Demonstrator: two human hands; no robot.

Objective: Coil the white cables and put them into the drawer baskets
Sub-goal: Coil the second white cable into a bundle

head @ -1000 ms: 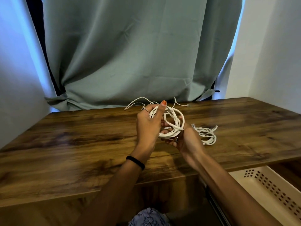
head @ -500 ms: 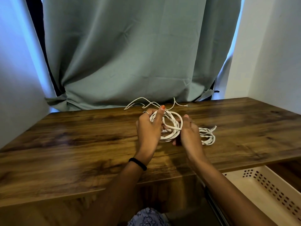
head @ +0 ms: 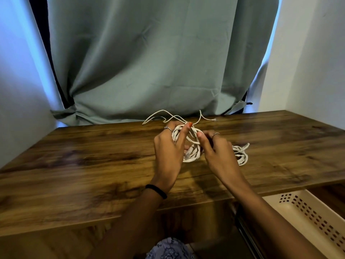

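- White cable [head: 194, 144], flat and ribbon-like, is wound into a rough coil of several loops, held above the middle of the desk [head: 93, 165].
- A clear plug at one cable end shows at the lower part of the coil, next to the left palm.
- Left hand [head: 170, 152]: fingers closed around the left side of the coil, thumb pressed across the loops.
- Right hand [head: 217, 154]: fingers pinch a strand at the right side of the coil; the hand is motion-blurred.
- A second cable bundle [head: 241, 156] lies on the desk just right of the right hand.
- Thin loose strands [head: 162, 114] trail toward the curtain [head: 158, 62].
- A perforated cream basket [head: 308, 217] sits below the desk edge at right.
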